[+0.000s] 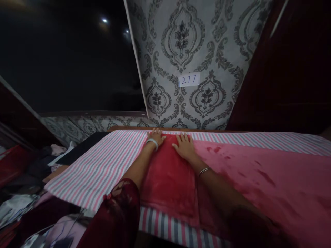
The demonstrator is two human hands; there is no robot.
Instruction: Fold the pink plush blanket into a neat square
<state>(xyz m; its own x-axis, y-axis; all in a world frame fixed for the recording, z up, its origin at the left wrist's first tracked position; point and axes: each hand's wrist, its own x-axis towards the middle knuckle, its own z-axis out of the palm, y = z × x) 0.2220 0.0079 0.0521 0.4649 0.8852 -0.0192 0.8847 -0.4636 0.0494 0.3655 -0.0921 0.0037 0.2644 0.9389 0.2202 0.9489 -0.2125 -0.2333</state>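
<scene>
Red cloth (169, 179), folded, on striped sheet (103, 165). Left hand (156, 137) at 11 o'clock corner, right hand (184, 146) at 1 o'clock: fingers spread flat, gripping nothing, probably pressing the fold smooth.

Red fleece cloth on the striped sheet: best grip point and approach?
Take the red fleece cloth at its far edge, where the left hand and right hand lie flat. Come from above and pinch the two far corners: the cloth lies flat on the striped sheet, so only its edges likely offer purchase.
</scene>
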